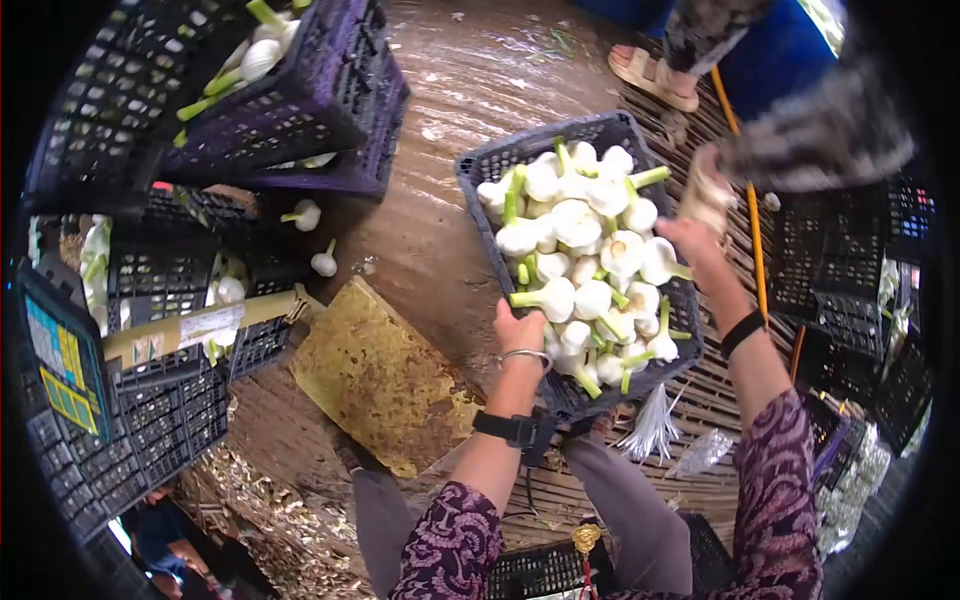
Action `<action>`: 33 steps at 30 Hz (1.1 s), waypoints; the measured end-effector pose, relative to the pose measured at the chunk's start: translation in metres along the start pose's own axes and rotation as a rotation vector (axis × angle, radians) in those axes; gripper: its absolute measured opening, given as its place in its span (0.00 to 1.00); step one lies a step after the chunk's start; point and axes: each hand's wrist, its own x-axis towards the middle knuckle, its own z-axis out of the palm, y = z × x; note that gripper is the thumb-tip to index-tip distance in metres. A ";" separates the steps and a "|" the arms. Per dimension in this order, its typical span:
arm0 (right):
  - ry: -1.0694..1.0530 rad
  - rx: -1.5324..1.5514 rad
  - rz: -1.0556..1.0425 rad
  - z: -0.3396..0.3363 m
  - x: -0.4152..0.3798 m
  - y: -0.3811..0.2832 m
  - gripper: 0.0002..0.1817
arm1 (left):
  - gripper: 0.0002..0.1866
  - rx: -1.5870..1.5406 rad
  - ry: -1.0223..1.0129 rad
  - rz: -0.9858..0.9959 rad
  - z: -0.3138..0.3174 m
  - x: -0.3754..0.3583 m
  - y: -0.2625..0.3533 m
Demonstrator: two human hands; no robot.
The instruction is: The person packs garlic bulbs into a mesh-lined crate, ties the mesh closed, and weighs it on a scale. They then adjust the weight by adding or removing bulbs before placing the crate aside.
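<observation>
Wet brown concrete flooring point(440, 60) gives way, from one to five o'clock, to slatted bamboo-like matting point(700, 400). Near the middle sits a dark grey, perforated plastic crate point(500, 155), heaped with round white garlic bulbs with cut green stems point(578, 222); whether its base is on the ground or raised, I cannot tell.

Bare left hand point(520, 330) is curled over the crate's wall at eight o'clock, and bare right hand point(690, 240) closes on the opposite wall at about two o'clock — a sensible spread for an even load. The undersides of the fingers are hidden, so how far they hook under the rim is unclear.

Good handling here would be level and slow, since bulbs are piled up to the rim and some stems poke over the right side; any tilt could roll them out. Thumbs are best on plastic, not pressing the heads. Just beyond the right hand, at two o'clock, is a co-worker's sandalled foot point(705, 190) — worth a wide berth. At eight o'clock, a mottled yellow block point(380, 375) could catch the crate's near corner.
</observation>
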 end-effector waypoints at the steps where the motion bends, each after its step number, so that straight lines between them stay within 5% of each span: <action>1: 0.293 -0.452 -0.120 0.010 0.016 0.021 0.17 | 0.23 0.231 0.160 0.067 0.004 0.011 -0.020; 2: 0.100 -0.154 -0.057 0.008 0.007 0.016 0.16 | 0.20 0.228 0.205 0.094 0.004 0.010 -0.022; 6: 0.207 -0.294 -0.190 0.011 -0.037 -0.009 0.13 | 0.17 0.325 0.244 0.203 -0.017 0.000 -0.005; 8: 0.205 -0.237 -0.285 0.000 -0.030 0.033 0.13 | 0.18 0.302 0.233 0.213 -0.038 -0.001 -0.004; 14: 0.197 -0.066 -0.087 0.008 -0.180 -0.020 0.13 | 0.18 0.420 0.093 0.360 -0.107 -0.078 0.054; 15: 0.197 -0.047 -0.045 0.014 -0.210 -0.030 0.13 | 0.09 0.347 0.092 0.389 -0.120 -0.093 0.066; 20: 0.253 0.254 0.226 0.082 -0.316 -0.034 0.14 | 0.10 0.558 0.024 0.471 -0.212 -0.120 0.109; 24: 0.088 0.661 0.454 0.165 -0.356 -0.014 0.17 | 0.08 0.648 0.039 0.522 -0.278 -0.095 0.120; 33: -0.246 0.862 0.513 0.303 -0.385 -0.003 0.07 | 0.07 0.999 -0.039 0.551 -0.375 -0.027 0.139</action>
